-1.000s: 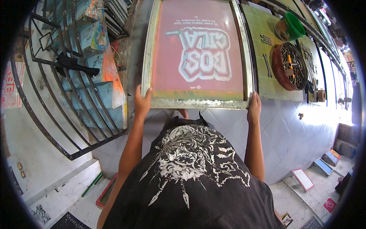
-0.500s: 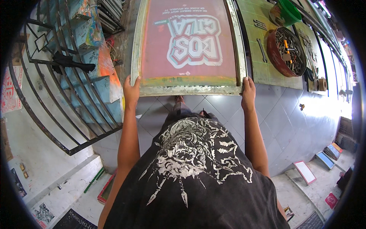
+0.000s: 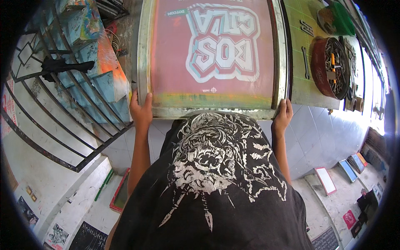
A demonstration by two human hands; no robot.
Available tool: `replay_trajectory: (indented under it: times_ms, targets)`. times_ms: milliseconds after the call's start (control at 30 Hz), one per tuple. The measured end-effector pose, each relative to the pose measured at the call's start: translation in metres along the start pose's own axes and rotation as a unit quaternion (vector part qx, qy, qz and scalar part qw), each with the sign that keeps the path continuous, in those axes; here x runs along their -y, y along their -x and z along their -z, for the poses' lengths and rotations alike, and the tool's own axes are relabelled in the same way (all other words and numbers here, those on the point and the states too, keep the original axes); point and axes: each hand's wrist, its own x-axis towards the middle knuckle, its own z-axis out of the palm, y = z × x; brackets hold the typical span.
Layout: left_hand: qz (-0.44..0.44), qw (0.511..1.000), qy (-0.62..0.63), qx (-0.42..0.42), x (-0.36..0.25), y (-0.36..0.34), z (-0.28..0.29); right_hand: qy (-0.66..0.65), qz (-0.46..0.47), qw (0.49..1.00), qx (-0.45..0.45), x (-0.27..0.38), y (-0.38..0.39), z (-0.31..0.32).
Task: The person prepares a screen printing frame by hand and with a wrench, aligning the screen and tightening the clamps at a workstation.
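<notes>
A large screen printing frame (image 3: 208,113) spans the upper middle of the view, its near edge close against my shirt. Its pink mesh carries pale block lettering, with a yellow-green stained band along the near side. My left hand (image 3: 141,110) grips the near left corner, thumb on top and fingers along the outer side. At the near right corner my right hand (image 3: 283,116) is closed on the frame in the same way. The undersides of both grips are hidden. The frame's far end runs out of view at the top.
Right of the frame, a green work surface (image 3: 296,83) bears a wrench (image 3: 306,62), a round red tin of screws and bits (image 3: 320,68) and a green tub (image 3: 342,20). To the left stand a black metal rack (image 3: 89,112) with a dark cloth (image 3: 62,66) and paint-stained blue steps (image 3: 104,89).
The frame now sits nearer my body, its near edge meeting my shirt. Both hands have stayed on its corners. My view has shifted, so the surroundings sit differently.
</notes>
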Motion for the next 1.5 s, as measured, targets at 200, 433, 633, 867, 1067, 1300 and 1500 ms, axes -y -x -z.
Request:
replay_trajectory:
  times_ms: [200, 433, 633, 867, 1067, 1300, 1500]
  targets:
    - [0.067, 0.997, 0.026, 0.009, 0.003, 0.001, 0.001, -0.021, -0.012, 1.0, 0.005, -0.015, 0.004, 0.008]
    - [0.021, 0.999, 0.038, -0.007, 0.007, 0.002, 0.0, -0.004, 0.115, 0.993, -0.024, 0.006, 0.002, -0.012]
    - [-0.087, 0.991, 0.074, -0.064, 0.025, 0.005, -0.003, -0.054, 0.111, 0.991, -0.042, -0.006, 0.004, -0.006]
    - [-0.094, 0.98, 0.127, -0.124, 0.032, 0.007, -0.009, -0.058, 0.116, 0.988, -0.088, -0.012, 0.006, -0.007]
    - [-0.15, 0.957, 0.021, -0.249, 0.04, 0.005, -0.013, 0.052, 0.191, 0.969, -0.145, -0.014, 0.002, -0.011]
    - [-0.196, 0.965, -0.028, -0.173, 0.018, 0.005, -0.008, 0.145, 0.237, 0.943, -0.182, -0.008, 0.0, -0.011]
    - [-0.207, 0.952, -0.08, -0.213, 0.009, 0.009, -0.005, 0.331, 0.35, 0.869, -0.11, 0.026, 0.008, -0.005]
